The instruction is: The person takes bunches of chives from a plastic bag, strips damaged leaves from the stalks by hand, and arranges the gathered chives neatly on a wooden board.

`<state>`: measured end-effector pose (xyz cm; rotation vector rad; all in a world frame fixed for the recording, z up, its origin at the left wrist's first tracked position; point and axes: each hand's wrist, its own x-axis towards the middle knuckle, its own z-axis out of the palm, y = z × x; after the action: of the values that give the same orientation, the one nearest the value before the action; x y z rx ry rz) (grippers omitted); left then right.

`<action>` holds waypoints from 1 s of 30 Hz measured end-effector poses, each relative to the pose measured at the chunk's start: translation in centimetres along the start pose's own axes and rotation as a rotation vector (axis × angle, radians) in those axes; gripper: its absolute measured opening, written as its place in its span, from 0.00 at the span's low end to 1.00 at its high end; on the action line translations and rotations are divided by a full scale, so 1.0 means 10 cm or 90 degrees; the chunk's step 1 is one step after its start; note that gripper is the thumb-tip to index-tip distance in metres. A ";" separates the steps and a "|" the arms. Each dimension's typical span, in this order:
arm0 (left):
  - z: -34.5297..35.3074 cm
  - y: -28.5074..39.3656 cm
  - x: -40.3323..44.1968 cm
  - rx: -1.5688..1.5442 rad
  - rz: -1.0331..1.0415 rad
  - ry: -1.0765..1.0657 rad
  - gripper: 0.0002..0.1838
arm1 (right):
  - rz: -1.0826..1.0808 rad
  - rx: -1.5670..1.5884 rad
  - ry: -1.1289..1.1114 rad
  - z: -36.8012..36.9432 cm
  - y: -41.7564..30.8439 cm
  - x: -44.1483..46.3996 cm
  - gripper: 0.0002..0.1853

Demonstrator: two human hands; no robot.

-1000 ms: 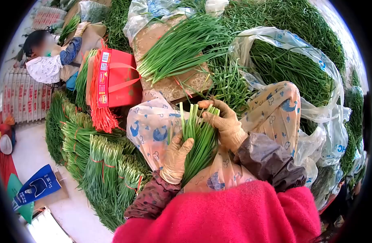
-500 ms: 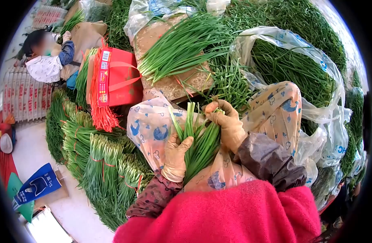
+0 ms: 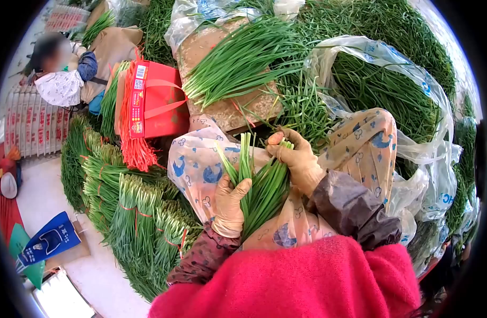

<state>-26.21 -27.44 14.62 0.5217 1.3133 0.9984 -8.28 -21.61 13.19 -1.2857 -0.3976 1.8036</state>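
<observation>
Over my lap, my left hand point(image 3: 231, 204), in a thin tan glove, is closed round the lower side of a loose bunch of garlic chives point(image 3: 266, 193). Its thumb lies across the stalks. My right hand point(image 3: 299, 161), also gloved, pinches the pale cut ends of some chives at the upper right of the bunch. A bare fingertip pokes out of that glove. The stalks fan into two clumps between my hands, with the leaves running down towards my body. A patterned plastic cover point(image 3: 201, 164) lies over my knees beneath them.
Ahead, more chives point(image 3: 238, 58) lie on a worn board point(image 3: 233, 119). A red box point(image 3: 161, 100) with red ties point(image 3: 137, 153) stands left of it. Tied chive bundles point(image 3: 132, 212) are stacked at my left. A plastic bag point(image 3: 384, 50) of chives lies right. Another person point(image 3: 60, 87) sits far left.
My right hand's fingers have shifted slightly at the stalk ends, and a small wisp above them is no longer visible. My left hand keeps its hold. The view has moved a little.
</observation>
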 end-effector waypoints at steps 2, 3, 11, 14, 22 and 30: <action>-0.02 -0.01 0.03 -0.005 -0.001 0.006 0.18 | 0.027 0.066 -0.039 -0.02 0.00 -0.01 0.10; -0.03 -0.01 0.04 -0.010 -0.002 0.010 0.16 | 0.028 0.065 -0.040 -0.02 0.01 0.00 0.10; -0.01 0.00 -0.01 0.024 0.009 -0.040 0.19 | -0.013 0.002 -0.100 0.01 -0.09 -0.04 0.12; -0.02 0.00 -0.01 0.034 -0.005 -0.088 0.18 | -0.038 0.027 -0.098 0.00 -0.02 -0.04 0.12; -0.03 -0.01 -0.02 -0.002 0.023 -0.113 0.12 | -0.108 -0.005 -0.059 0.01 0.02 -0.15 0.12; 0.14 0.11 0.10 -0.113 -0.007 -0.188 0.08 | -0.110 0.003 -0.125 0.07 -0.08 -0.31 0.21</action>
<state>-25.29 -25.78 15.29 0.5042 0.9557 0.9773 -8.25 -23.43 15.86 -1.0413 -0.5936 1.7863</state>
